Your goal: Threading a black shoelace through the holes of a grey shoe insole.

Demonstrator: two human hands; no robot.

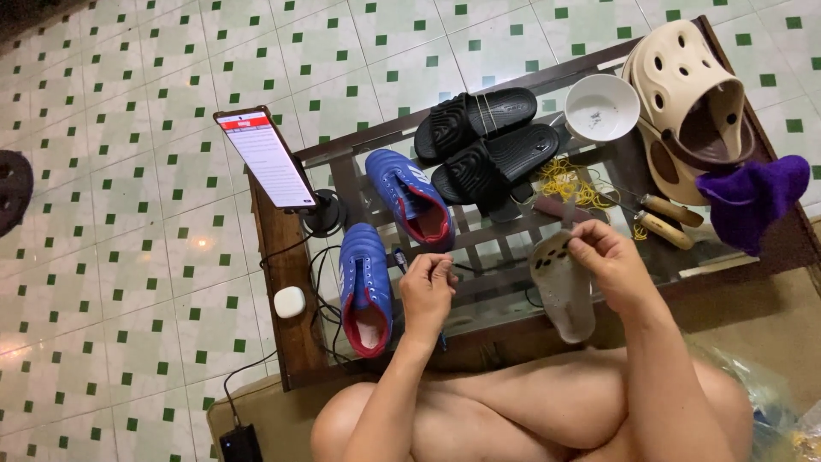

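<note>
- Nearest, over the glass table's (342, 158) near edge: right hand (611, 265) pinching the top of a grey insole (564, 291), fingers closed on it, insole hanging sole-out.
- Beside it, left hand (428, 287) curled, fingertips pinched together; whether anything is held, cannot tell.
- Along the left edge: two blue boots (368, 282), a phone on a stand (269, 158).
- Mid-table: black slides (483, 141), yellow rubber bands (569, 180), wooden-handled tools (667, 218).
- Far right corner: white bowl (603, 107), beige clog (684, 94), purple cloth (753, 201).

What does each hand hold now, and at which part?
The right hand pinches a grey insole at its top end. The left hand is closed; what it holds cannot be told.
</note>
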